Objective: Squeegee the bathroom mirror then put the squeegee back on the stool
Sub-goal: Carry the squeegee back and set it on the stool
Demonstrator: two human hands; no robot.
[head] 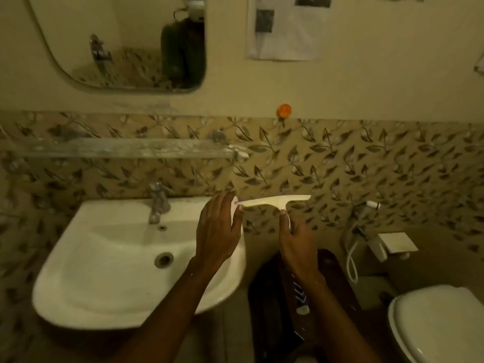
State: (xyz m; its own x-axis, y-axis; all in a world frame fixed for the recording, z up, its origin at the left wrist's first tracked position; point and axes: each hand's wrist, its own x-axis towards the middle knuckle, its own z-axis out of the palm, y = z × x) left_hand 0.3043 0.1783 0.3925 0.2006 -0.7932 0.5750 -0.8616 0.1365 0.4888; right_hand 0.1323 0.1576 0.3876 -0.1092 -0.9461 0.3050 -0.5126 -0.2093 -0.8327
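A white T-shaped squeegee [275,200] is held level in front of the leaf-patterned tiles, to the right of the sink. My right hand [296,242] grips its handle from below, thumb up against the stem. My left hand [218,231] has its fingers spread, and the fingertips touch the left end of the blade. The mirror [125,40] hangs on the wall at the upper left, well above both hands. A dark wooden stool [337,281] stands on the floor under my right forearm, with a small tube-like item lying on it.
A white sink [110,268] with a chrome tap [158,203] sits at the lower left. A glass shelf [123,150] runs below the mirror. A white toilet lid [440,323] is at the lower right, a hand sprayer [366,226] hangs on the wall, and an orange hook [284,110] is above.
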